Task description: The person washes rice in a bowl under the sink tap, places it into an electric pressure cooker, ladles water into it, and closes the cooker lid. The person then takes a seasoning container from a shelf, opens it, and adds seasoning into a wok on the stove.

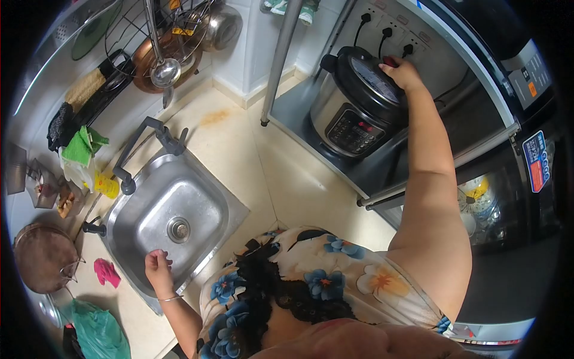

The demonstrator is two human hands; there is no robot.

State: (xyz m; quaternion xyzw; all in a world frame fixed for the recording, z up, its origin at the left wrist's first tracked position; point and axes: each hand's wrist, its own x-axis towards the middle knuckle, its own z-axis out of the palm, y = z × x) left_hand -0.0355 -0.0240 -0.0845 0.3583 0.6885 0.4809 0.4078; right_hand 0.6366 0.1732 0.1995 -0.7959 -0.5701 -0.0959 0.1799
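An electric pressure cooker (350, 119) with a black lid, a steel body and a lit red display stands on a metal shelf at the upper right. My right hand (402, 73) reaches to the rear of its lid, the thumb and fingers closed around a dark red knob (390, 61), which they partly cover. My left hand (158, 272) hangs over the near edge of the steel sink (194, 200). Its fingers are loosely curled in, and nothing shows in them. A bracelet (170, 298) circles that wrist.
A dark faucet (140, 146) arches over the sink. Several plugs (387, 32) with black cords sit in wall sockets behind the cooker. A pink cloth or glove (106, 273) and a green plastic bag (98, 329) lie left of the sink. A ladle (165, 72) hangs above.
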